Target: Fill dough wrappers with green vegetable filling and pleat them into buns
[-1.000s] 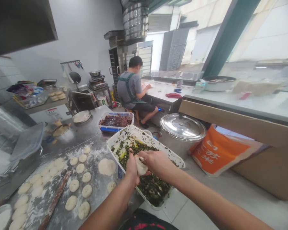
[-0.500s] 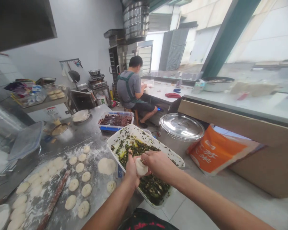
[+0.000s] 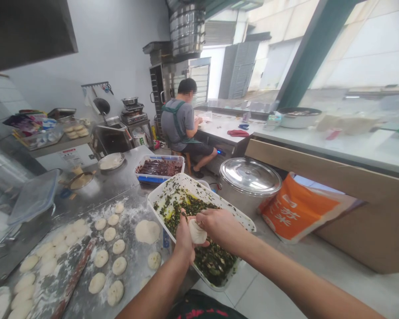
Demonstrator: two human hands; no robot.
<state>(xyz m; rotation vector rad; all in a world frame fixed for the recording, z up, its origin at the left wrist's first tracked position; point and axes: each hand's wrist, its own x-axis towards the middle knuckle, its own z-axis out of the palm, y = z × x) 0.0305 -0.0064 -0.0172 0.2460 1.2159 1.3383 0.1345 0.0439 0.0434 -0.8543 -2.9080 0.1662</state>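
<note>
Dough pouch (image 3: 197,231), seemingly pleated, in both hands (image 3: 184,239) (image 3: 219,228).

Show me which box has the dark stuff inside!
The blue-edged tray, farther away, holds dark filling; the closer white tray holds green filling.

A pale grey wall (image 3: 119,53), a tiled floor (image 3: 249,297) — and tall glass windows (image 3: 349,48).

Dough balls (image 3: 119,266) on the bench (image 3: 86,190) to the left, filling tray (image 3: 189,184) just right of them, second tray (image 3: 149,178) behind it. Pot (image 3: 249,186) right of that, sack (image 3: 295,212) past the pot, and a person (image 3: 177,124) sitting way back at the far bench (image 3: 222,128).
</note>
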